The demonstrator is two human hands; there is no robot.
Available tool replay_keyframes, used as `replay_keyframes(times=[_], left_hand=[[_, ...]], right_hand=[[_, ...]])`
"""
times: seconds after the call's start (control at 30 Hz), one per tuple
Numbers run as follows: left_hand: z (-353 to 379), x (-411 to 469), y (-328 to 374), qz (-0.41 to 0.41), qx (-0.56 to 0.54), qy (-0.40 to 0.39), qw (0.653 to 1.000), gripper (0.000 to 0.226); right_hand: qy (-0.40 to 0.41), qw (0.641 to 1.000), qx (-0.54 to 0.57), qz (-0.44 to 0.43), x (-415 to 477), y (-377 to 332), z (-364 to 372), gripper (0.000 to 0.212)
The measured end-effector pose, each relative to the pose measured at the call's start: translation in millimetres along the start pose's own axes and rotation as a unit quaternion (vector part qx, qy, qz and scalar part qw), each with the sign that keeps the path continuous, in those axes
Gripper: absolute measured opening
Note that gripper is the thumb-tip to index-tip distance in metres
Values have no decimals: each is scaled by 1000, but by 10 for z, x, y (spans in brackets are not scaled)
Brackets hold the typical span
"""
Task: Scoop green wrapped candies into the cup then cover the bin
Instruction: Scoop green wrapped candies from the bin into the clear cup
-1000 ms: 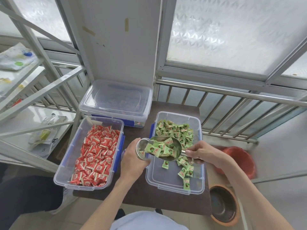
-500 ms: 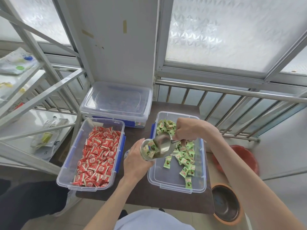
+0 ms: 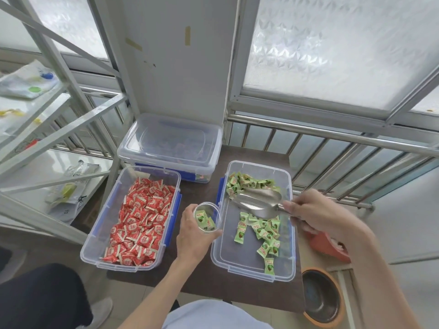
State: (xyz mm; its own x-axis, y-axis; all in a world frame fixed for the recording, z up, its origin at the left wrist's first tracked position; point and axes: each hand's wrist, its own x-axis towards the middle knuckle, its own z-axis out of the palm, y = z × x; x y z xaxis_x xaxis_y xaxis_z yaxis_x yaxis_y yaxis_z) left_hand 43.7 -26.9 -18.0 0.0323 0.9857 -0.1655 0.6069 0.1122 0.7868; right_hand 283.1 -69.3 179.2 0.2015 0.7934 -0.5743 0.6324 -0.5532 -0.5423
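My left hand [image 3: 193, 236] grips a small clear cup [image 3: 207, 217] upright between the two bins; a few green wrapped candies lie inside it. My right hand [image 3: 318, 213] holds the handle of a metal scoop [image 3: 259, 201], which hangs empty over the open clear bin [image 3: 251, 264]. Green wrapped candies [image 3: 263, 230] are scattered in that bin, with a heap at its far end [image 3: 242, 182]. The bin has no lid on it.
A bin of red wrapped candies [image 3: 140, 222] stands open to the left on the dark table [image 3: 213, 286]. A lidded clear bin [image 3: 169, 144] sits behind it. Metal shelving [image 3: 47, 119] rises at left, a railing [image 3: 332, 148] behind, orange pots [image 3: 320, 298] on the floor at right.
The scoop tipped its candies into the cup, then swung back to the right over the bin, now empty. The cup went from tilted to upright and lower.
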Motion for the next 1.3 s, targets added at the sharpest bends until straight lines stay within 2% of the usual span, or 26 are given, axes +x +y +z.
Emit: replay_keyframes(times=[0.13,0.23,0.3,0.43,0.5,0.63,0.7,0.73,0.83,0.97,1.13,1.3], left_hand=[[41,6,-70,-24,-4,2,1000,97],[72,30,-82,-27,-4,2,1000,97],[90,46,-80,-25,-4,6,1000,96],[115,67,-102,-24,-6,8,1000,94],[114,78,-124,-24,-4,6,1000,94],[117,98,-154,-22,4,-2,1000,94],[122,103,-162,-26,10,-2,1000,96],[126,105,-166,-27,12,-1,1000,96],[125,106,-165,-26,15,-3,1000,96],[112,100,-157,-30,21,-5,999,95],[131,88,-145,-39,24,-5,999,96],[139,103,-142,-41,29,-6,999,98]], right_hand=[[-27,982,133,134,9,456,437,35],[-55,939,270,206,17,612,808,24],[-60,893,375,242,26,665,1031,13],[-36,814,502,289,81,665,1322,13],[-7,761,572,306,131,618,1420,11],[36,619,720,312,318,564,1519,32],[46,591,743,311,417,518,1526,31],[59,595,739,310,466,489,1538,32],[127,637,704,289,598,466,1613,41],[191,700,619,300,749,595,1734,13],[172,762,547,301,1005,940,1664,24],[150,830,453,288,1247,1109,1333,17]])
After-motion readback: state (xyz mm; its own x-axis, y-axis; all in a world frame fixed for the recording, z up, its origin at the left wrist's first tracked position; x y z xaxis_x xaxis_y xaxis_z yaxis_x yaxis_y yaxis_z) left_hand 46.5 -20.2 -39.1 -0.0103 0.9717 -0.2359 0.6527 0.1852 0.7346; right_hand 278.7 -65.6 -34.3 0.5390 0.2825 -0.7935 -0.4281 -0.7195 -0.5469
